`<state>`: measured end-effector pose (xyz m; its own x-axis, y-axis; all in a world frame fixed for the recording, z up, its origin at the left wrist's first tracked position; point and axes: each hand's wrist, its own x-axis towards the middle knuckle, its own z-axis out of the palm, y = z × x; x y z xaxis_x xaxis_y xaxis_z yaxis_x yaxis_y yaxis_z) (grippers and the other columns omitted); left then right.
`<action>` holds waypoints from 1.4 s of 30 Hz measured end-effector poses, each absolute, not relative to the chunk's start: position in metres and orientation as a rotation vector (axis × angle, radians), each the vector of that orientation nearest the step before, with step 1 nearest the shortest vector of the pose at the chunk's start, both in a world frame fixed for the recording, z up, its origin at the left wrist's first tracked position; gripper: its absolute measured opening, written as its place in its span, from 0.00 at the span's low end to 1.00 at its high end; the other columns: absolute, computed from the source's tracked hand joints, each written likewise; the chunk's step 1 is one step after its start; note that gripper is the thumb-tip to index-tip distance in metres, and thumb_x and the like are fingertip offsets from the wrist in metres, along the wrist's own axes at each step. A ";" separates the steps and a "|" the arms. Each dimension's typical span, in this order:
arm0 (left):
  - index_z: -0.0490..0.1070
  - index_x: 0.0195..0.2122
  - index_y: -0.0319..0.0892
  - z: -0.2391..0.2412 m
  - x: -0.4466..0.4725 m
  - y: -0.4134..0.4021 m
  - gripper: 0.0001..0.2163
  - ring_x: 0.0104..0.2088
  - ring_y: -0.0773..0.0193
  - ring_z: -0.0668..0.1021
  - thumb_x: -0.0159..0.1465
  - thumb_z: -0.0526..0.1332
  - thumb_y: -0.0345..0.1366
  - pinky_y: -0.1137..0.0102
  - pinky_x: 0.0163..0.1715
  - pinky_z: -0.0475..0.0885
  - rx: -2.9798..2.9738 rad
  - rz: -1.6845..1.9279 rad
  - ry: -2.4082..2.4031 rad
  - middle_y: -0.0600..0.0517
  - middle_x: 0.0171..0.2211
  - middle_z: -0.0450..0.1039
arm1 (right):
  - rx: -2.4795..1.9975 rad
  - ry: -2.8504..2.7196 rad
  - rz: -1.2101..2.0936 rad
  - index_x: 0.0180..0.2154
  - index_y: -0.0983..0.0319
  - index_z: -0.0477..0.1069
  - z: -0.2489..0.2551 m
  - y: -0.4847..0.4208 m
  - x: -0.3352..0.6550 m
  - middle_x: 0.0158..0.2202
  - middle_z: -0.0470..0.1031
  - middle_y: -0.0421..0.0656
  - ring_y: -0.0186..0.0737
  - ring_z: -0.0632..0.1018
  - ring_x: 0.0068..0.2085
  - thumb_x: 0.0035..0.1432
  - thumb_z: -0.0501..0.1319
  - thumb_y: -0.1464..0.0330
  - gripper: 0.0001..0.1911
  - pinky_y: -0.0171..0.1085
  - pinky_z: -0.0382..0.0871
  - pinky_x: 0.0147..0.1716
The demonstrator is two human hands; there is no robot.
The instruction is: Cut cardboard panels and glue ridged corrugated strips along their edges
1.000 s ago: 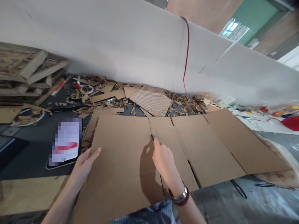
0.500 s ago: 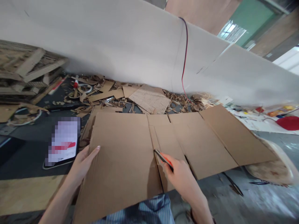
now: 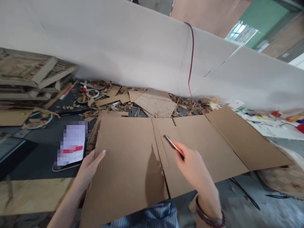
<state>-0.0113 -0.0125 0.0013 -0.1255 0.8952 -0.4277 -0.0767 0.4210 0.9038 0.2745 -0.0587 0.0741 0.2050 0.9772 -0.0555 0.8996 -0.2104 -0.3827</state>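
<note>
A large flat sheet of brown cardboard [image 3: 128, 171] with several scored panels and cut slits lies in front of me. My left hand [image 3: 89, 167] rests flat on its left edge, fingers stretched out. My right hand [image 3: 193, 166] hovers over the middle panels, closed around a red and black utility knife [image 3: 174, 146] whose blade end points up and left. A narrow cut strip [image 3: 161, 153] runs down the sheet just left of the knife.
A tablet [image 3: 71, 145] lies left of the cardboard. Cardboard scraps [image 3: 152, 101] and tape rolls [image 3: 87, 95] litter the dark surface behind. Stacked cardboard [image 3: 28, 79] sits far left. A white wall panel with a red cable [image 3: 191, 57] stands behind.
My right hand drew the knife down the slit toward me, then lifted it up and to the right. The left hand stayed on the cardboard's edge.
</note>
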 end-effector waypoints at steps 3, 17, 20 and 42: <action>0.71 0.40 0.41 0.002 -0.011 -0.013 0.25 0.41 0.51 0.76 0.43 0.67 0.47 0.63 0.41 0.72 0.776 0.993 1.447 0.46 0.39 0.77 | -2.198 -1.802 0.335 0.51 0.61 0.65 0.060 -0.033 0.261 0.39 0.77 0.45 0.42 0.77 0.37 0.56 0.49 0.72 0.20 0.34 0.66 0.34; 0.73 0.37 0.41 -0.002 -0.012 -0.012 0.24 0.42 0.50 0.76 0.41 0.67 0.49 0.63 0.42 0.71 0.831 1.008 1.472 0.46 0.37 0.77 | -2.429 -1.908 0.307 0.52 0.62 0.62 0.039 -0.003 0.241 0.34 0.76 0.49 0.45 0.77 0.35 0.58 0.49 0.72 0.20 0.36 0.65 0.30; 0.74 0.34 0.42 -0.003 -0.011 -0.011 0.22 0.41 0.50 0.76 0.40 0.67 0.49 0.64 0.42 0.72 0.810 1.041 1.473 0.48 0.35 0.78 | -2.440 -1.951 0.288 0.50 0.63 0.63 0.039 0.001 0.237 0.32 0.76 0.50 0.47 0.77 0.34 0.58 0.49 0.73 0.18 0.36 0.64 0.28; 0.74 0.34 0.44 -0.014 -0.014 -0.010 0.19 0.40 0.53 0.77 0.43 0.67 0.48 0.67 0.40 0.73 0.787 1.059 1.441 0.51 0.36 0.78 | -2.480 -1.967 0.662 0.53 0.62 0.63 0.050 -0.094 0.248 0.39 0.75 0.49 0.45 0.77 0.38 0.56 0.49 0.75 0.22 0.38 0.67 0.33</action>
